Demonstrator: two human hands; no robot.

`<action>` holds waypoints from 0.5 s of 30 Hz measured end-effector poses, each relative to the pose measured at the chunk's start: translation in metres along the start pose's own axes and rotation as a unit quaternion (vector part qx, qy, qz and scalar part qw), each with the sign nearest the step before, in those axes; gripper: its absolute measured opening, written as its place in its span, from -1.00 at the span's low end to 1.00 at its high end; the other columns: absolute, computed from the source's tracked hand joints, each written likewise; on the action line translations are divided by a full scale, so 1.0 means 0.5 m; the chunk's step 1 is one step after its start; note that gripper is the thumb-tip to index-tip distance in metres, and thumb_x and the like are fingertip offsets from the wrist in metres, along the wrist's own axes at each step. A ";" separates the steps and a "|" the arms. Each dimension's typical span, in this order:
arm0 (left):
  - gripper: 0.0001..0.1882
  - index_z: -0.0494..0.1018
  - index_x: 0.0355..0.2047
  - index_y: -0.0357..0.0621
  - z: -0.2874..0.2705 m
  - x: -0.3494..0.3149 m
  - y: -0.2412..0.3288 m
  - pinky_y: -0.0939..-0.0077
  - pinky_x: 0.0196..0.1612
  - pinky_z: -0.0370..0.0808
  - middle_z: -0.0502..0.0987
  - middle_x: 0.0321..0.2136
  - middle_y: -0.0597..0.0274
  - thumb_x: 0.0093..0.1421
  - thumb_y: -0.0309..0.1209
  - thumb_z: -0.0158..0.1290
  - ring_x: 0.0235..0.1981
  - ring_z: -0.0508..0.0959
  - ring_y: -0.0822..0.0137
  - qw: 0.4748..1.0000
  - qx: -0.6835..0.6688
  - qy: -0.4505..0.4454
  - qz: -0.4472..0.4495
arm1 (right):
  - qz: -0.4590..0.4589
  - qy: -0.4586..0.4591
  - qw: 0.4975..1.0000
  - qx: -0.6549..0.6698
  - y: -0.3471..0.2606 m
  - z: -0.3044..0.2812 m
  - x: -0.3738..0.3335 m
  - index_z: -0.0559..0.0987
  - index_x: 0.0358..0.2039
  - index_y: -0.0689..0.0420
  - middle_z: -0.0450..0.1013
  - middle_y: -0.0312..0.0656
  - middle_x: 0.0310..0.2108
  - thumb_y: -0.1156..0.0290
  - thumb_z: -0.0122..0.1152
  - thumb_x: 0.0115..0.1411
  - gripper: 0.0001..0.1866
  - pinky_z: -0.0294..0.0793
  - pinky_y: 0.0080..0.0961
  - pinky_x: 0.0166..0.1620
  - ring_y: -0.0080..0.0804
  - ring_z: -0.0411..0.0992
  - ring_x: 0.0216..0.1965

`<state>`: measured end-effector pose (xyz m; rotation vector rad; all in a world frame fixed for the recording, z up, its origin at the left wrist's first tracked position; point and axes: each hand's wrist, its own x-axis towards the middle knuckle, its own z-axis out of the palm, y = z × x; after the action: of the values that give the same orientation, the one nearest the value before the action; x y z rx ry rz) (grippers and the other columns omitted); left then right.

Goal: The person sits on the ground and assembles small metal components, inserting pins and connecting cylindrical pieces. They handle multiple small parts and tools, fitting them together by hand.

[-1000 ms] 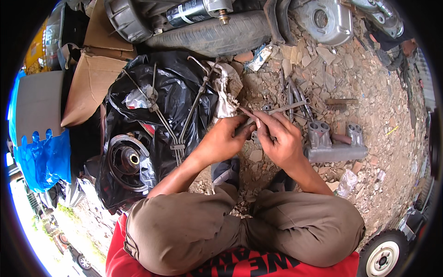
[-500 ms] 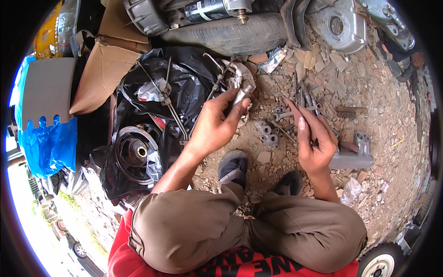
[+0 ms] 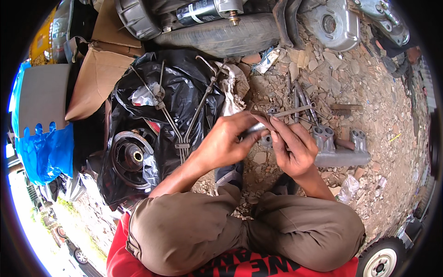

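Metal part (image 3: 253,130) near frame centre, pinched between the left hand's (image 3: 225,142) thumb and fingers, long axis rising rightward. Right hand (image 3: 295,150) just right of it, fingertips gripping a brown strip (image 3: 264,121); strip-to-part contact, I cannot tell.

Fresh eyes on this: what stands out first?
Probably the left hand mid-picture, holding a small silver metal part, with the right hand close by it. Next, likely the bright blue plastic at far left and the worn tyre across the upper middle.
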<state>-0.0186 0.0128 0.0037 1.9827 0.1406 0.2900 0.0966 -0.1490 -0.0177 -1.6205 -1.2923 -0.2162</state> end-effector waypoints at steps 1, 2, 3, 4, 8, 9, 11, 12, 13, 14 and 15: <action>-0.76 0.54 -0.15 -0.36 0.003 -0.002 0.001 0.33 -0.11 0.56 0.62 -0.22 -0.03 0.14 -0.61 0.18 -0.18 0.66 0.14 1.000 0.000 -0.010 0.007 | -0.002 0.002 1.000 -0.003 0.000 0.003 0.001 0.62 -0.04 0.27 0.40 -0.23 -0.52 0.60 0.32 0.07 -0.62 0.40 -0.44 -0.48 -0.37 0.36 -0.57; -0.76 0.54 -0.15 -0.37 0.000 -0.001 0.007 0.33 -0.11 0.56 0.62 -0.22 -0.04 0.14 -0.62 0.17 -0.18 0.66 0.14 1.000 -0.011 -0.004 -0.005 | -0.007 -0.002 1.000 -0.006 -0.002 0.001 0.005 0.62 -0.04 0.26 0.38 -0.24 -0.52 0.60 0.33 0.05 -0.60 0.39 -0.44 -0.49 -0.38 0.36 -0.57; -0.75 0.53 -0.15 -0.38 -0.007 0.000 0.017 0.33 -0.11 0.57 0.62 -0.22 -0.05 0.13 -0.63 0.17 -0.18 0.66 0.13 1.000 -0.021 0.002 -0.017 | -0.018 -0.007 1.000 -0.010 -0.001 -0.001 0.007 0.62 -0.04 0.27 0.38 -0.25 -0.52 0.60 0.33 0.04 -0.60 0.38 -0.43 -0.49 -0.37 0.36 -0.57; -0.75 0.53 -0.15 -0.38 -0.016 0.001 0.021 0.32 -0.12 0.57 0.62 -0.23 -0.06 0.13 -0.63 0.16 -0.19 0.66 0.12 0.999 -0.007 0.018 -0.042 | -0.029 -0.013 0.999 -0.014 0.002 -0.004 0.008 0.62 -0.04 0.27 0.38 -0.25 -0.52 0.60 0.33 0.04 -0.59 0.38 -0.43 -0.49 -0.37 0.35 -0.58; -0.74 0.53 -0.13 -0.39 -0.015 -0.007 0.022 0.31 -0.17 0.57 0.62 -0.29 -0.08 0.14 -0.61 0.15 -0.22 0.67 0.08 0.998 0.047 -0.027 0.003 | -0.024 -0.023 0.999 -0.016 0.001 -0.003 0.004 0.62 -0.05 0.27 0.36 -0.26 -0.53 0.61 0.34 0.02 -0.59 0.37 -0.43 -0.50 -0.37 0.35 -0.58; -0.74 0.53 -0.13 -0.39 -0.009 -0.011 0.021 0.31 -0.19 0.57 0.62 -0.30 -0.08 0.14 -0.60 0.16 -0.23 0.67 0.07 0.997 0.059 -0.054 0.021 | -0.027 -0.016 0.999 -0.008 0.001 0.000 0.005 0.62 -0.05 0.26 0.36 -0.26 -0.53 0.61 0.34 0.02 -0.59 0.37 -0.43 -0.50 -0.37 0.35 -0.58; -0.78 0.54 -0.15 -0.38 -0.010 -0.011 0.013 0.34 -0.27 0.54 0.63 -0.35 -0.02 0.21 -0.51 0.14 -0.31 0.66 0.17 1.000 0.008 -0.015 -0.012 | -0.032 -0.002 0.999 0.008 0.001 0.008 0.007 0.62 -0.04 0.25 0.36 -0.25 -0.53 0.61 0.34 0.02 -0.58 0.38 -0.42 -0.49 -0.36 0.35 -0.57; -0.79 0.54 -0.16 -0.37 -0.017 -0.009 0.005 0.36 -0.32 0.53 0.63 -0.37 -0.02 0.22 -0.50 0.14 -0.36 0.65 0.18 0.999 -0.012 0.008 -0.031 | -0.026 -0.017 1.000 -0.005 0.004 0.007 0.004 0.62 -0.05 0.25 0.37 -0.24 -0.52 0.62 0.34 0.02 -0.59 0.38 -0.42 -0.49 -0.36 0.35 -0.57; -0.79 0.54 -0.17 -0.36 -0.027 -0.010 0.000 0.38 -0.36 0.52 0.62 -0.39 -0.02 0.23 -0.48 0.13 -0.41 0.64 0.19 0.998 -0.033 0.032 -0.050 | -0.020 -0.031 0.999 -0.017 0.007 0.003 -0.001 0.63 -0.06 0.25 0.38 -0.23 -0.52 0.62 0.34 0.02 -0.60 0.38 -0.42 -0.49 -0.35 0.36 -0.56; -0.81 0.56 -0.16 -0.31 -0.054 -0.008 0.028 0.59 -0.49 0.41 0.63 -0.44 0.18 0.32 -0.43 0.08 -0.53 0.52 0.50 0.973 -0.104 0.041 -0.204 | -0.015 -0.044 0.998 -0.031 0.009 -0.002 -0.006 0.63 -0.06 0.25 0.38 -0.22 -0.51 0.63 0.34 0.02 -0.61 0.38 -0.42 -0.49 -0.35 0.36 -0.56; -0.78 0.55 -0.13 -0.29 -0.063 -0.007 0.023 0.71 -0.55 0.33 0.61 -0.43 0.26 0.37 -0.40 0.03 -0.57 0.44 0.62 0.966 -0.181 0.084 -0.163 | 0.024 -0.041 0.999 -0.018 0.014 -0.005 -0.013 0.64 -0.08 0.25 0.39 -0.21 -0.51 0.63 0.34 0.03 -0.63 0.38 -0.43 -0.49 -0.35 0.36 -0.56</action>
<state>-0.0309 0.0349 0.0260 1.5417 0.4833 0.2477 0.1004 -0.1544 -0.0250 -1.7045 -1.3168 -0.1454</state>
